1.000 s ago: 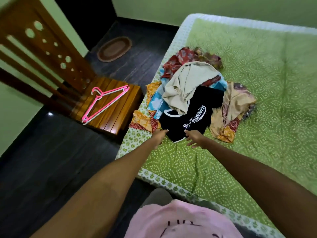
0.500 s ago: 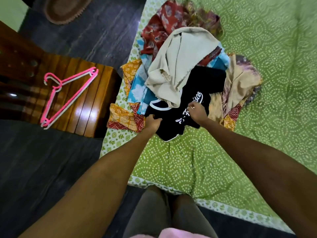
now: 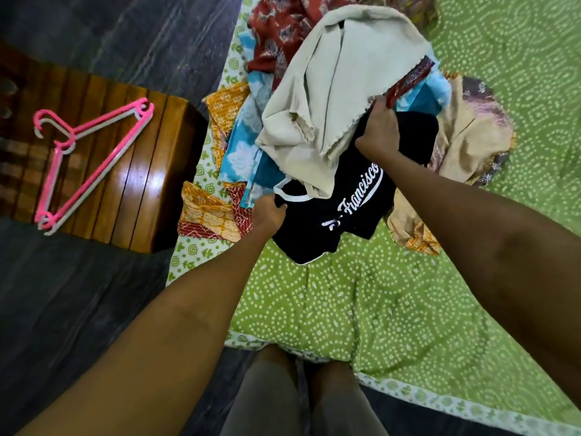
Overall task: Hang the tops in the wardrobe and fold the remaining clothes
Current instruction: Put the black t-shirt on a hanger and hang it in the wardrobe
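A black top (image 3: pixel 333 221) with white "Francisco" lettering lies at the near side of a clothes pile on the bed. My left hand (image 3: pixel 270 214) grips its left edge by the white-trimmed neckline. My right hand (image 3: pixel 379 130) grips the top's far part, under the edge of a beige garment (image 3: pixel 339 83) that drapes over the pile. Beneath are a blue floral cloth (image 3: pixel 248 149), an orange and red print (image 3: pixel 210 212), a dark red print (image 3: pixel 276 29) and a tan print (image 3: pixel 465 143). Pink and white hangers (image 3: pixel 91 162) lie on a wooden chair seat.
The bed has a green dotted cover (image 3: pixel 361 309) with a white patterned border. The wooden chair (image 3: pixel 147 171) stands against the bed's left side on a dark floor (image 3: pixel 63 309). My legs (image 3: pixel 301 401) stand at the bed's near edge.
My right hand has moved farther up the black top, under the beige garment, and now grips it. My left hand has closed on the neckline side. The view has tilted down toward the pile.
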{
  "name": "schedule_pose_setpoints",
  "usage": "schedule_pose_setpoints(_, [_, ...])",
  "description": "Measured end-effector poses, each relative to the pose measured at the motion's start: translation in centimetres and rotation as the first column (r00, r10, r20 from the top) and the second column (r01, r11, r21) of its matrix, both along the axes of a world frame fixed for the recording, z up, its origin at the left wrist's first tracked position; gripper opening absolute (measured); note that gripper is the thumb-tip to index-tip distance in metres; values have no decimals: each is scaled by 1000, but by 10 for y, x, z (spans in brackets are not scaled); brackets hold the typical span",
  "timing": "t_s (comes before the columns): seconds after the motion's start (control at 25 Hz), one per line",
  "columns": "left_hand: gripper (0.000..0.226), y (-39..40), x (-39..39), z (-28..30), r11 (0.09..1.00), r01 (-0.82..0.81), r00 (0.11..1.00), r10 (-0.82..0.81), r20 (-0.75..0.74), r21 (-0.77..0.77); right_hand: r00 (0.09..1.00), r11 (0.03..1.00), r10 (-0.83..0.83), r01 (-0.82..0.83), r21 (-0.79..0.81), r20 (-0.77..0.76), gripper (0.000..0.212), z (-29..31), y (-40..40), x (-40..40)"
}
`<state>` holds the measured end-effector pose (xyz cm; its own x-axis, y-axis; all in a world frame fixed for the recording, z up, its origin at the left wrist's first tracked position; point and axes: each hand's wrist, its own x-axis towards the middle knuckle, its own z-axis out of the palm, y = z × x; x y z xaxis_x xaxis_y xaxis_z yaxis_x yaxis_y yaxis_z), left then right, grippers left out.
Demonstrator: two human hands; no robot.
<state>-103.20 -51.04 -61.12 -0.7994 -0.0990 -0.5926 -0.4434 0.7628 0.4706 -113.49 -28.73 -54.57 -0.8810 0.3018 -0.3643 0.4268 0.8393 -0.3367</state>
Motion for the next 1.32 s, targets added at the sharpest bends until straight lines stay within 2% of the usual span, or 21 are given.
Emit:
schedule_pose_setpoints(0.08, [31,5,7,11,976,-134,991,130,38,173,997,999,1,3,-48,81,46,-1,0,14])
schedule_pose_setpoints(0.16, [35,12,12,23,909,-284,958,256,128,305,983,994,91,-80,-78,157,20,-2,2,35])
schedule_pose_setpoints(0.24, [37,15,18,37,849,-355,934,302,191,391,976,983,182,-177,-50,121,24,0,2,57])
schedule_pose_setpoints(0.32, [31,15,27,53,835,-327,942,252,220,443,959,963,267,-261,-66,94,25,8,-2,82])
schedule_pose_setpoints(0.4, [29,9,39,67,860,-184,973,90,214,477,941,944,322,-310,-109,107,25,19,-5,110])
schedule_pose_setpoints(0.52, [45,-10,62,86,900,128,966,-208,153,417,934,940,340,-333,-69,115,38,43,0,155])
schedule_pose_setpoints(0.64, [51,-37,82,121,881,333,906,-398,146,336,886,928,372,-356,-109,279,61,83,8,197])
schedule_pose_setpoints(0.68, [53,-48,86,132,855,438,858,-489,155,278,847,914,404,-385,-125,345,63,96,10,208])
schedule_pose_setpoints(0.8, [51,-79,102,165,682,727,649,-721,244,79,743,889,437,-441,-122,507,55,132,11,244])
schedule_pose_setpoints(0.84, [46,-87,109,176,659,752,634,-730,256,16,737,895,420,-433,-107,530,52,140,11,254])
schedule_pose_setpoints(0.92, [41,-99,127,199,688,719,692,-695,197,-96,779,920,369,-382,-83,507,48,153,8,274])
schedule_pose_setpoints(1.08, [44,-115,165,229,790,556,813,-581,-27,-260,934,964,262,-264,-25,243,40,176,-8,310])
schedule_pose_setpoints(1.12, [45,-118,175,235,804,538,829,-559,-12,-254,940,965,260,-258,-38,222,38,182,-13,322])
schedule_pose_setpoints(1.2, [52,-123,190,242,797,573,818,-540,199,-193,899,947,320,-300,-110,298,34,192,-18,348])
schedule_pose_setpoints(1.28, [52,-121,212,262,749,652,672,-502,544,-114,805,931,365,-306,-200,467,25,198,-19,373])
schedule_pose_setpoints(1.32, [51,-120,219,271,737,671,597,-467,652,-87,764,933,355,-258,-250,538,24,200,-17,381])
